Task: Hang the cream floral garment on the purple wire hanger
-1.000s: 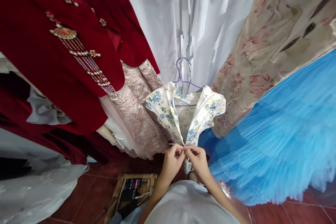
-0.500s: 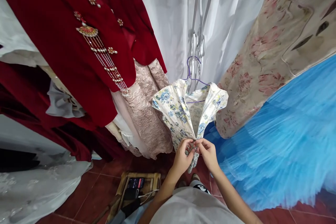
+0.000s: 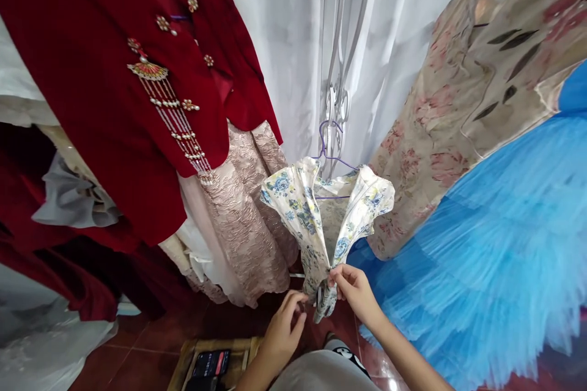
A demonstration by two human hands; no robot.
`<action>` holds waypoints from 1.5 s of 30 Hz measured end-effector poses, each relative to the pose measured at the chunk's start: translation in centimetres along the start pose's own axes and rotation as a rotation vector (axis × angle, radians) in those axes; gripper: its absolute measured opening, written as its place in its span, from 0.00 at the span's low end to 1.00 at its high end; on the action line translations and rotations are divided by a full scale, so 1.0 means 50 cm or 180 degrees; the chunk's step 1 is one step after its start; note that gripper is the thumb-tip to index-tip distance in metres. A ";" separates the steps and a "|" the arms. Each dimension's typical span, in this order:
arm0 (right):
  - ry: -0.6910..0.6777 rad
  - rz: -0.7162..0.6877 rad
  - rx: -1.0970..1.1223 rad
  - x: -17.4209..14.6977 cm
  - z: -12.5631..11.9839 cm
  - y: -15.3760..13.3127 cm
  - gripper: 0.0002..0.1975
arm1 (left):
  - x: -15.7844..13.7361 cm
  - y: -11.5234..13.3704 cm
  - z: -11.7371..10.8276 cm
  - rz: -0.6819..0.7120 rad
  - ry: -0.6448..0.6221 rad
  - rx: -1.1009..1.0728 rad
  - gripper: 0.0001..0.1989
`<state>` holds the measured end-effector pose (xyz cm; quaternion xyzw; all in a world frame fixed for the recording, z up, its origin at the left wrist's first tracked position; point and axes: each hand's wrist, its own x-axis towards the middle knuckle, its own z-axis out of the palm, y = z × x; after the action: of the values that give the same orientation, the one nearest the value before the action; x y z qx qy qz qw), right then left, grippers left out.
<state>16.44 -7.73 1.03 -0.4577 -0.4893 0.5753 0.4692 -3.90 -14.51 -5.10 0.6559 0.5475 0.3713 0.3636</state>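
Observation:
A white short-sleeved dress (image 3: 306, 220) with blue and yellow flowers hangs by a purple hanger (image 3: 323, 145) in front of me, its front parted in a deep V. At the bottom of that V, my right hand (image 3: 355, 293) pinches the fabric edge between thumb and fingers. Lower and to the left, my left hand (image 3: 283, 327) has its thumb and bent fingers apart. Its fingertips come close to the dress's left side; whether they touch it I cannot tell. The lower part of the dress is bunched and partly hidden.
A red velvet jacket (image 3: 105, 91) with a beaded tassel hangs left, over a pink textured skirt (image 3: 247, 220). White curtains (image 3: 284, 43) and a metal stand (image 3: 337, 67) are behind. A floral gown (image 3: 422, 116) and blue tulle (image 3: 472, 256) fill the right. A phone (image 3: 211, 364) lies on a wooden stool (image 3: 183, 361).
My left hand has come off the dress front and moved down and left. My right hand keeps its pinch there. The view has shifted, with the dress now lower in it.

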 end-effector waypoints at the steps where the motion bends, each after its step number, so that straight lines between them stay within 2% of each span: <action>1: 0.0019 0.0035 0.0013 -0.003 -0.005 -0.003 0.25 | -0.022 -0.014 -0.011 -0.0107 0.0067 -0.0006 0.13; 6: 0.0434 0.0114 0.0252 -0.032 -0.012 -0.026 0.24 | -0.112 -0.069 -0.046 -0.0760 0.0720 -0.0272 0.20; 9: 0.0672 0.0139 0.0479 -0.046 -0.010 -0.038 0.23 | -0.102 -0.060 -0.052 -0.1024 0.1066 -0.0524 0.24; 11: 0.0655 0.0147 0.0526 -0.045 -0.011 -0.040 0.21 | -0.061 -0.031 -0.044 -0.0825 0.1010 -0.0583 0.22; 14: 0.0485 0.0123 0.0470 -0.029 -0.014 -0.029 0.20 | 0.028 0.029 -0.014 -0.0153 0.0482 -0.0536 0.14; 16: 0.0353 0.0060 0.0382 -0.014 -0.012 -0.020 0.20 | 0.086 0.066 0.013 0.0312 0.0251 -0.0462 0.15; 19: 0.0181 -0.0024 0.0218 0.004 -0.002 -0.014 0.19 | 0.153 0.102 0.048 0.0726 0.0340 -0.0231 0.14; 23: 0.0144 -0.0018 0.0133 0.023 0.007 -0.029 0.19 | 0.198 0.118 0.065 0.0770 0.0469 -0.0001 0.04; 28: 0.0241 -0.0127 0.0127 0.076 0.004 -0.093 0.18 | 0.210 0.121 0.068 0.0845 0.0453 0.0055 0.05; 35: 0.0287 -0.0650 0.0545 0.229 0.006 -0.248 0.16 | 0.201 0.105 0.087 0.0589 0.0542 0.0108 0.04; 39: 0.0172 -0.0677 0.0763 0.300 0.014 -0.324 0.12 | 0.207 0.104 0.083 0.0612 0.0598 0.0065 0.07; 45: 0.0094 -0.0708 0.0838 0.338 0.019 -0.366 0.12 | 0.214 0.065 0.087 0.0596 0.0461 0.0306 0.04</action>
<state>14.83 10.32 18.13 -0.3437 -0.4504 0.5722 0.5930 2.72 -4.68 -3.29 0.6923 0.5259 0.4233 0.2549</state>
